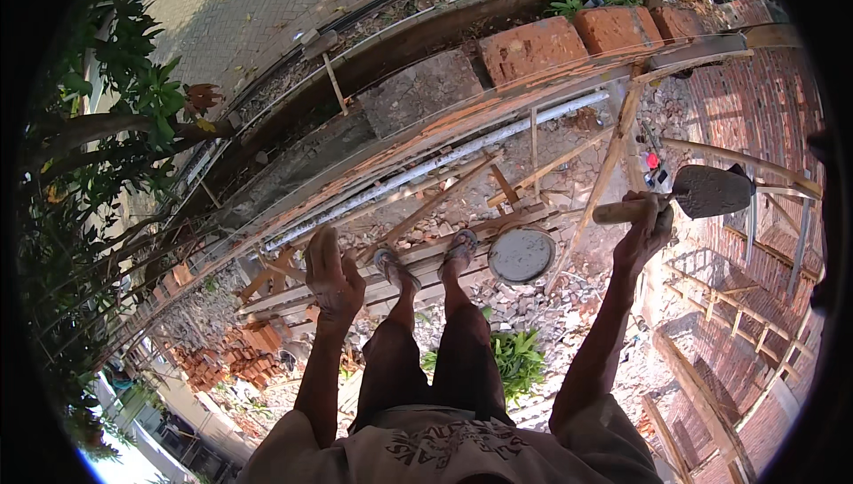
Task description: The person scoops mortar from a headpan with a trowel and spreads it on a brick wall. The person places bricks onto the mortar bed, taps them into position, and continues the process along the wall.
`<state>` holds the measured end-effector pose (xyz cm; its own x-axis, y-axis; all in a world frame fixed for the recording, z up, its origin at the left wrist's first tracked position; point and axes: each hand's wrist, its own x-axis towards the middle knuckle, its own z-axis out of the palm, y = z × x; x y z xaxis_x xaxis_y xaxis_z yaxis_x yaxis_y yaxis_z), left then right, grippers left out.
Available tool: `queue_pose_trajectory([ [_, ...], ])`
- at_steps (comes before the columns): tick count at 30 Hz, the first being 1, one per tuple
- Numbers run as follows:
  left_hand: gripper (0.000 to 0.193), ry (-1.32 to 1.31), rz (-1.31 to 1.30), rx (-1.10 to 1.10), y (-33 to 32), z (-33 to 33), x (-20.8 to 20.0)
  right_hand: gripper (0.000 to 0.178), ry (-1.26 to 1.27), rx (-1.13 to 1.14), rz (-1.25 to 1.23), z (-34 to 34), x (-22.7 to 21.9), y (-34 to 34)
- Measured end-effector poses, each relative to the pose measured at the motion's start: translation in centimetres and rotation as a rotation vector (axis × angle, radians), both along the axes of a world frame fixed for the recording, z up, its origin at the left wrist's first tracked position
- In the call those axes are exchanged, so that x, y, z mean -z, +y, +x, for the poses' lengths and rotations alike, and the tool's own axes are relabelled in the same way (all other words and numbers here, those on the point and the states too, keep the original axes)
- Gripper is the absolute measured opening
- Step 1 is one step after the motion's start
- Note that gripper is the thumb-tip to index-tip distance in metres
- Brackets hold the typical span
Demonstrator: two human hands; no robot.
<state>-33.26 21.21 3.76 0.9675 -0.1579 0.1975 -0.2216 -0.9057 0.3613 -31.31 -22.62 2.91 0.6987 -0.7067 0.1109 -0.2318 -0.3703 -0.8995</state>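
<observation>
Our right hand (651,223) grips the trowel (711,192), blade pointing right, away from our left hand (336,284), whose grip we can't tell.

Left hand (333,275): raised above the planks (429,273), fingers extended
Right hand (651,226): grips a trowel (713,192) by its handle, blade pointing right
Round bucket (522,282): holds grey mix (520,253), beside the right foot (459,251)
Orange blocks (533,49): 3, in a row
</observation>
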Motion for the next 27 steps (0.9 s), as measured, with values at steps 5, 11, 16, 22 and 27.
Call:
queue_pose_trajectory([
  [5, 0.039, -0.07, 0.159, -0.182, 6.7, 1.9, 3.3, 0.027, 0.563, 0.292, 0.613, -15.8, 10.5, 7.2],
  [11, 0.033, 0.073, 0.061, -0.26, 8.4, -2.5, 2.3, 0.028, 1.171, -0.105, 0.521, -32.1, 17.8, 11.7],
  [16, 0.038, -0.19, -0.071, -0.623, 12.5, -4.0, -4.3, 0.026, 1.108, -0.177, 0.57, -35.6, 18.7, 12.8],
  [22, 0.074, -0.697, 0.248, -0.798, 22.6, 0.0, -13.5, 0.019, 1.204, -0.185, 0.71, -34.8, 19.1, 13.6],
  [27, 0.065, -0.646, 0.836, -0.622, 30.8, 3.2, -17.6, 0.03, 1.237, -0.257, 0.515, -34.6, 22.0, 13.0],
])
